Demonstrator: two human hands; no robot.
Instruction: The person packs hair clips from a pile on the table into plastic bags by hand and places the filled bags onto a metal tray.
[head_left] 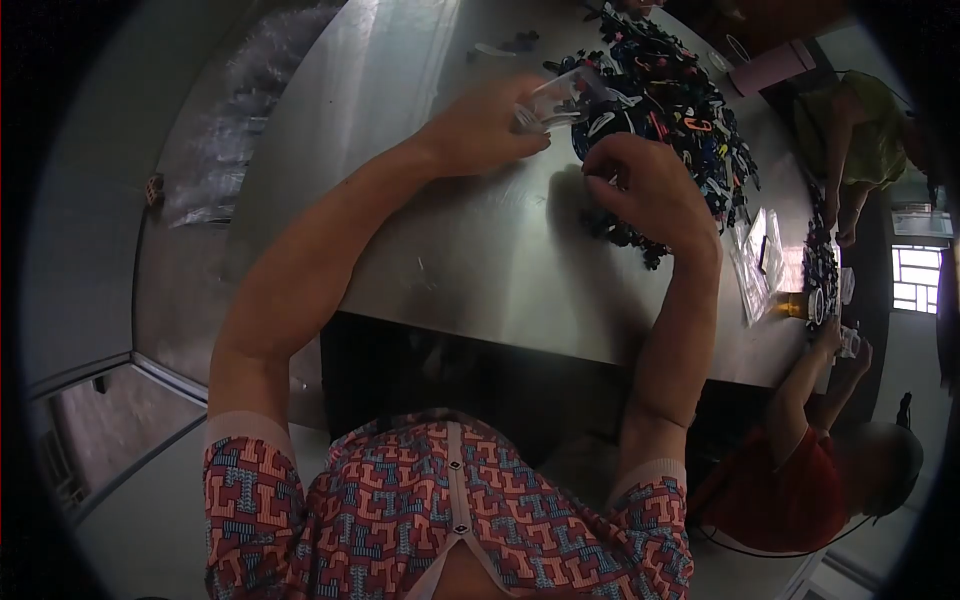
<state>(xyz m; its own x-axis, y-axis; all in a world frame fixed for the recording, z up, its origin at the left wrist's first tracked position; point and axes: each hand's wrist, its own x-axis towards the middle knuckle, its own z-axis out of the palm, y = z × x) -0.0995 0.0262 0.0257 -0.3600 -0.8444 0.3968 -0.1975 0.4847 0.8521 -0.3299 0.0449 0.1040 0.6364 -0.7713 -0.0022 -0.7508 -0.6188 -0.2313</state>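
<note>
My left hand [490, 125] is wrapped round a small clear plastic container [562, 100], tilted over the near-left edge of a pile. That pile [690, 120] is made of many small dark pieces with a few coloured and white ones among them. Just right of the container, my right hand [640, 185] hovers above the pile's near edge, its thumb and fingers curled together. What sits between those fingertips, if anything, is too small to make out. Both hands are over the shiny metal table [450, 270].
Clear plastic bags [757, 265] and a yellow jar [797, 305] lie at the right. A pink box [772, 68] stands at the back right. A person in red [790, 480] and another in green [865, 130] work along the right side. Plastic sheeting [235, 130] is at the left.
</note>
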